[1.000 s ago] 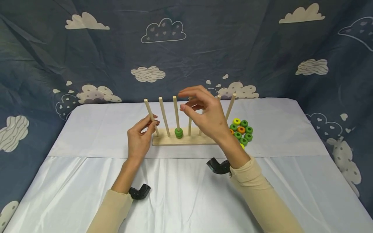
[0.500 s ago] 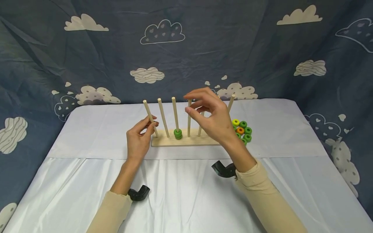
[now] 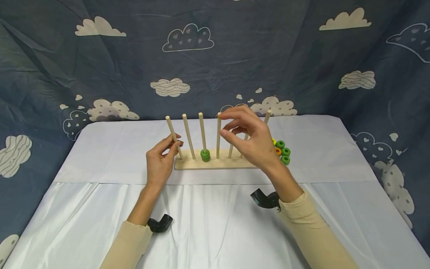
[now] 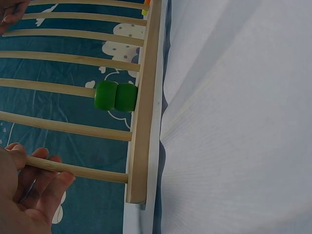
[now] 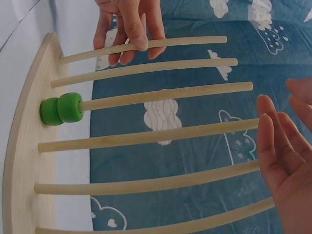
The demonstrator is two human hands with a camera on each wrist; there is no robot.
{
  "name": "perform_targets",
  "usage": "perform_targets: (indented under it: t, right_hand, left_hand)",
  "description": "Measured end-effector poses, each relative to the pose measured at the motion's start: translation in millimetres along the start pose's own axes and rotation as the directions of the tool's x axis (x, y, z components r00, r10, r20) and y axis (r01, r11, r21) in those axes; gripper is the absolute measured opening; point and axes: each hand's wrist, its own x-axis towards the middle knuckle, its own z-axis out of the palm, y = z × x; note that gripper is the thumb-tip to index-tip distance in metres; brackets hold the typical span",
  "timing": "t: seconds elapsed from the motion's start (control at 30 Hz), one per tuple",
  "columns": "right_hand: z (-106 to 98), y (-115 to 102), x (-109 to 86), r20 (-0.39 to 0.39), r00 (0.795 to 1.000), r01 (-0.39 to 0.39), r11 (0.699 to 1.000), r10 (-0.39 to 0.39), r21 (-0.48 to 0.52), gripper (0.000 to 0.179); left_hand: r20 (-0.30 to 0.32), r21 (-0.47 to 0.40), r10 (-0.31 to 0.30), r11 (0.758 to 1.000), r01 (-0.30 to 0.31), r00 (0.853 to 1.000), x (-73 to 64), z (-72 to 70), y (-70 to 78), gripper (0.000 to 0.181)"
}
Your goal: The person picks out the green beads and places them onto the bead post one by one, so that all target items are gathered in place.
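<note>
A wooden stand [image 3: 215, 163] with a row of upright pegs rests on the table. My left hand [image 3: 159, 162] pinches the leftmost peg [image 4: 90, 171] between thumb and fingers. Two green beads [image 5: 62, 109] sit stacked at the foot of the third peg [image 3: 203, 132]. My right hand [image 3: 253, 139] is raised over the stand's right half, fingers loosely curved with nothing between them. Its fingertips are at the top of the fourth peg [image 3: 218, 140] in the head view. That hand and wrist hide part of the pegs on the right.
Loose green beads [image 3: 285, 151], an orange bead [image 3: 278, 151] and a partly hidden yellow one lie beside the stand's right end. A white cloth [image 3: 201, 224] covers the table. Behind it hangs a dark curtain [image 3: 215, 63] with cloud prints.
My right hand has moved right and slightly down, from near the third peg's top to the fourth's. My left hand keeps its place on the leftmost peg. The green beads stay put.
</note>
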Motion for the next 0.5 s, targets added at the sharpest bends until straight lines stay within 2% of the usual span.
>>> perform_targets:
  t: [0.23,0.5]
  right_hand:
    - [-7.5,2.0,-5.1,0.017,0.999,0.039,0.999,-0.039,0.003,0.033]
    - [-21.0,6.9,-11.9,0.014,0.999,0.039,0.999,-0.039,-0.013,0.034]
  left_hand:
    - [0.000,-0.003,0.001,1.000,-0.001,1.000,-0.2,0.1,0.5,0.024]
    - [0.000,-0.009,0.005,1.000,-0.005,1.000,-0.6,-0.3,-0.7,0.023]
